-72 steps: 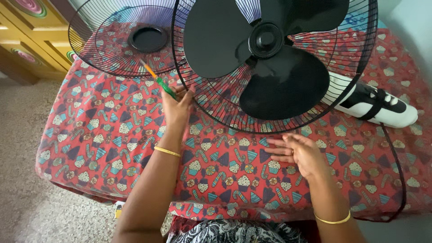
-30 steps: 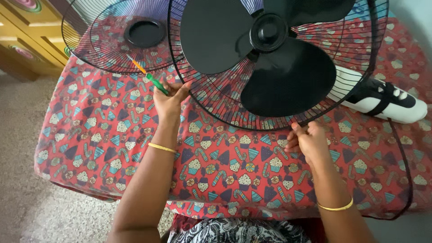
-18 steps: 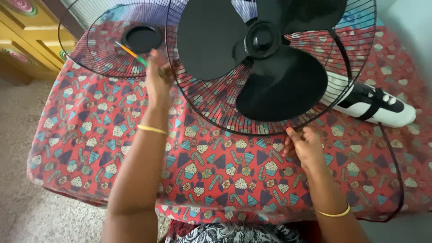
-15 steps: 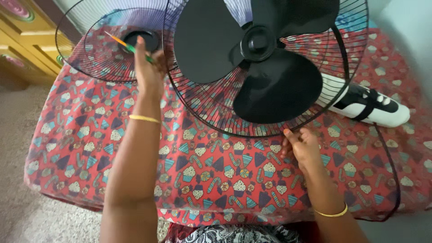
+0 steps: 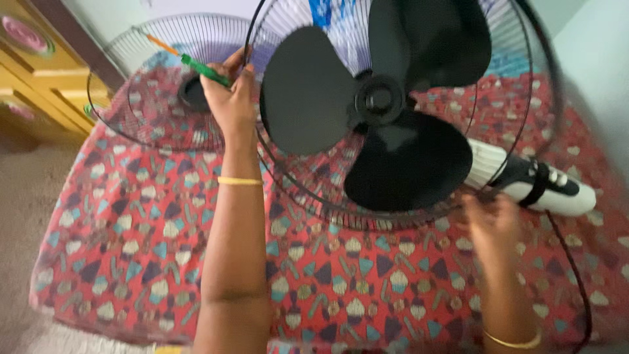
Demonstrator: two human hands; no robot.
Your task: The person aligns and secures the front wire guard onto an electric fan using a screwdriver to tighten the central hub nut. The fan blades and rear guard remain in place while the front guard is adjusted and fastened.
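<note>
Fan w/ three black blades (image 5: 386, 124) fills centre and upper right of frame, set in its black rear wire guard (image 5: 298, 177), lying on a bed under a red patterned cloth (image 5: 131, 229). Its white-and-black motor body (image 5: 537, 187) sticks out at mid right, black cord (image 5: 576, 275) trailing down the right edge. A 2nd, loose wire guard (image 5: 151, 105) lies upper left, partly under the left arm. No packages, labels or signs readable; a blurred blue patch shows behind the wires at top centre, yellow furniture (image 5: 39, 72) at far left.

Left hand (image 5: 229, 98), upper centre-left: grip closed round a green-and-orange screwdriver (image 5: 190, 62), tip pointing to upper left, hand right at the fan guard's left rim. Right hand (image 5: 491, 226), lower right, blurred; at the guard's lower rim near the motor body, can't tell if fingers are apart or pinched.

Vs 0.5 s ago: fan tilted up more, blades turned, left hand higher on the rim, right hand shifted rightward along the rim toward the motor body.
</note>
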